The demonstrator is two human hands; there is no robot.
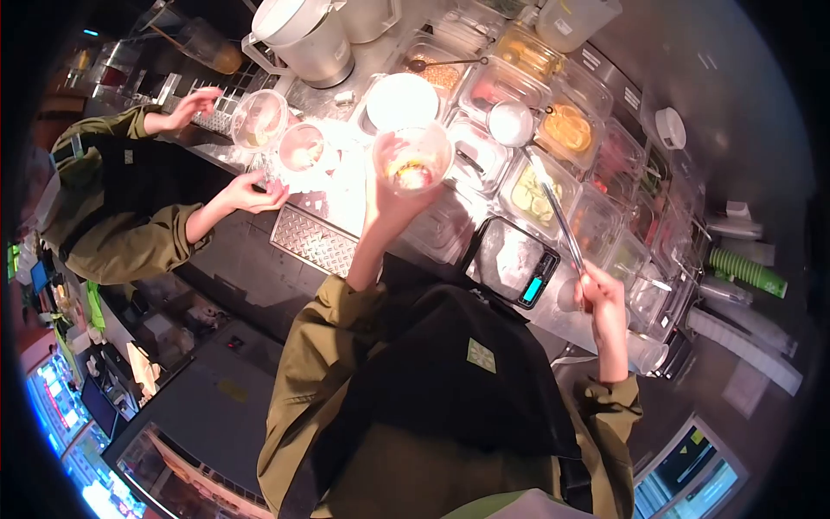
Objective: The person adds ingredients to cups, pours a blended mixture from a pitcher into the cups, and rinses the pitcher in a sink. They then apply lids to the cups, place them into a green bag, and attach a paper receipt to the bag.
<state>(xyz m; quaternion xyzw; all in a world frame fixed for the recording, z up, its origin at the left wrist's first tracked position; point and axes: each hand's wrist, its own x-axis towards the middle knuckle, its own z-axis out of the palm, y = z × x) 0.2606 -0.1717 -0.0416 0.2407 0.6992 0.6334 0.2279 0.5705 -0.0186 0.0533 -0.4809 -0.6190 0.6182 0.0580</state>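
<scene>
My left hand (385, 212) is closed around a clear plastic cup (421, 180), raised over the counter, with yellow and reddish pieces of food at its bottom. My right hand (603, 298) grips the end of long metal tongs (558, 212), whose far end points up and left toward the food containers. Below the tongs is a container of pale green slices (545, 199). A digital scale (503, 258) with a lit display sits between my two hands, with nothing on its plate.
At the left, a co-worker's hands (251, 192) are near two clear cups (303, 149). Metal pitchers (316, 56) stand at the back. Containers hold orange slices (566, 127) and other ingredients; a white bowl (510, 123) rests among them. Stacked green lids or cups (748, 272) lie far right.
</scene>
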